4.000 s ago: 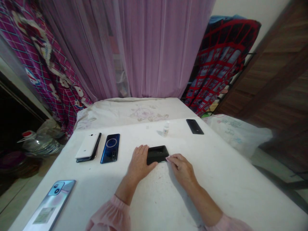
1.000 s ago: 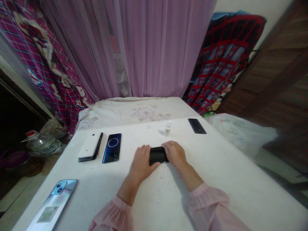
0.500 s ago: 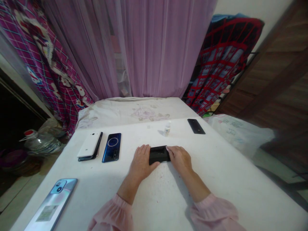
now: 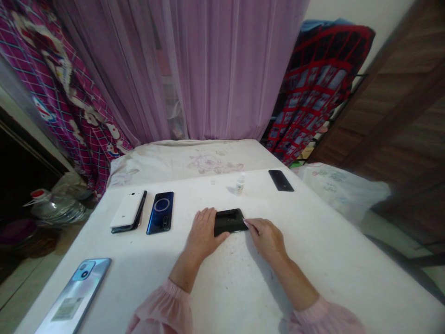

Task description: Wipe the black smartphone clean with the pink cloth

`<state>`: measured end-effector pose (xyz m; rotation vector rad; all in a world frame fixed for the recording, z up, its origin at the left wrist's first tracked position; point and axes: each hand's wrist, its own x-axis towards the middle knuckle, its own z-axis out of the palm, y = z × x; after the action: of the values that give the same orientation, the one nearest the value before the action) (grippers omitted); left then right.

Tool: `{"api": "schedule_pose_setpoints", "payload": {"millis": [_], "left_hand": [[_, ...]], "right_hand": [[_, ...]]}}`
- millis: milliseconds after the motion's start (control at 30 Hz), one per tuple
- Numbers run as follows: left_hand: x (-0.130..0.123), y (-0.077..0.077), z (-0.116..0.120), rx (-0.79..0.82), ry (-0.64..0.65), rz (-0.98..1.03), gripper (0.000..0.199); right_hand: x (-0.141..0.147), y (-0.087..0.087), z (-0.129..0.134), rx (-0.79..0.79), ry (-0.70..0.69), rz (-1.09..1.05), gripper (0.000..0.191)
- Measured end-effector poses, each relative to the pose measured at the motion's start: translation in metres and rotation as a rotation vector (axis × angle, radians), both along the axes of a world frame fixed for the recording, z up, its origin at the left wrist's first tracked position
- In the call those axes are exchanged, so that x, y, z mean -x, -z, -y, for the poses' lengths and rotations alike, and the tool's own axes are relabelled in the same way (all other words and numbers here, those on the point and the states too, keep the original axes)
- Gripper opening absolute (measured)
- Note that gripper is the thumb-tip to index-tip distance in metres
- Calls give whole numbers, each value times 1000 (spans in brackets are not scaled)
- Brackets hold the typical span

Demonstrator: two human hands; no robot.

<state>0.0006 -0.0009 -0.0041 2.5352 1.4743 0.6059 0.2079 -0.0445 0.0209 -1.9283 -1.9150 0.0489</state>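
A black phone lies flat on the white table, its glossy face up. My left hand grips its left end, fingers over the far edge and the thumb along the near edge. At the phone's right edge, the fingertips of my right hand are pinched together. Whatever may be between them is too small to make out. Beyond the phone stands a small clear bottle with a white label. To the left lies a dark blue phone with a ring on its back.
A white phone sits stacked on darker phones at the left. Nearer, a silver-blue phone bears a label. Another black phone lies at the far right. A plastic bag is beside the table's right edge.
My right hand has drawn back slightly, toward me and to the right, along the phone's right edge, uncovering more of its corner. The left hand keeps its hold. The view shifts slightly.
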Motion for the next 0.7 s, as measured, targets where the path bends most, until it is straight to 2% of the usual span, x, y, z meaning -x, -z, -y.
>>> {"api": "schedule_pose_setpoints", "payload": {"millis": [167,367,633,700], "left_hand": [[-1,-1,1,-12,-5,11,68],[-1,-2,2,2,-12,15,68],[-1,-1,2,-6,-11,13,67],[-1,-1,2,-9,-13,9,67]], "right_hand": [[7,-6,-29,83,29,53,27],[12,-9,-53,83,20,82,27],[29,-16,-60,71,-244,182,27],[29,-15,-60,60,-262,182,26]]}}
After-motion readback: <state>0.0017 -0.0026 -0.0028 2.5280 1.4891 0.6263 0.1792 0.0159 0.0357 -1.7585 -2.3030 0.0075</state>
